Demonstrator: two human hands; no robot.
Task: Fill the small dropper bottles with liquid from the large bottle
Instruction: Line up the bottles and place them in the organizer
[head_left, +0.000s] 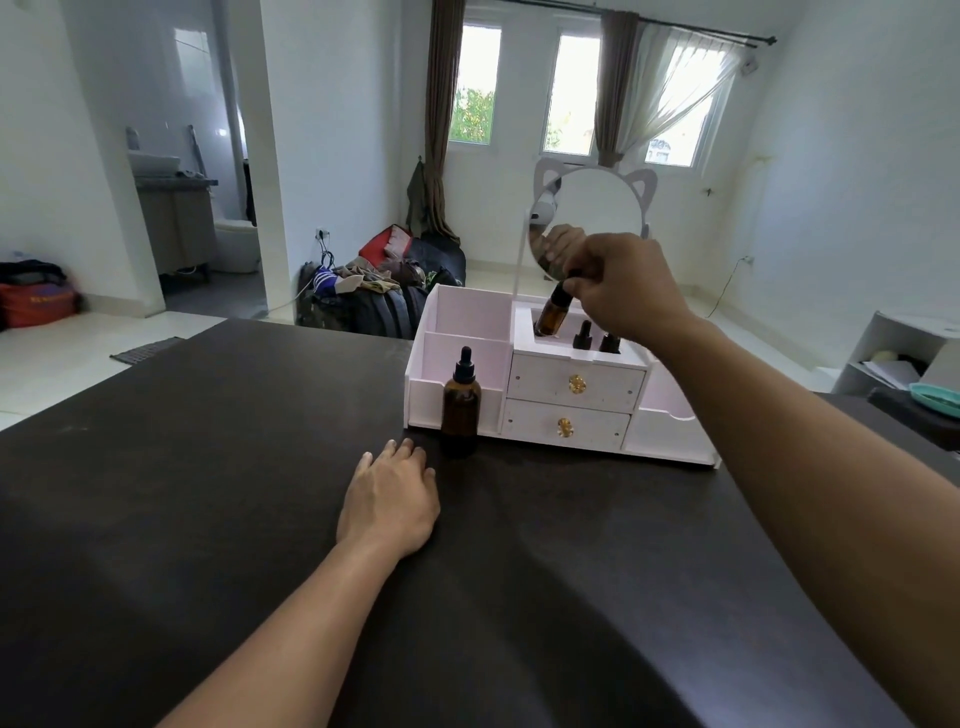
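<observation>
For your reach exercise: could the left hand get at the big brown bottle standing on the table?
Probably yes. The left hand lies flat on the table, its fingertips just short of the big brown bottle, and nothing stands between them. The right hand is busy at the organiser.

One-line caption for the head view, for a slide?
Right hand lifts a small dropper bottle from the white organizer; left hand rests flat beside the large bottle.

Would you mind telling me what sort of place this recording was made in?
Most likely a room in a home: curtained windows, a pile of bags and clothes on the floor, and a bathroom sink through the doorway.
</observation>
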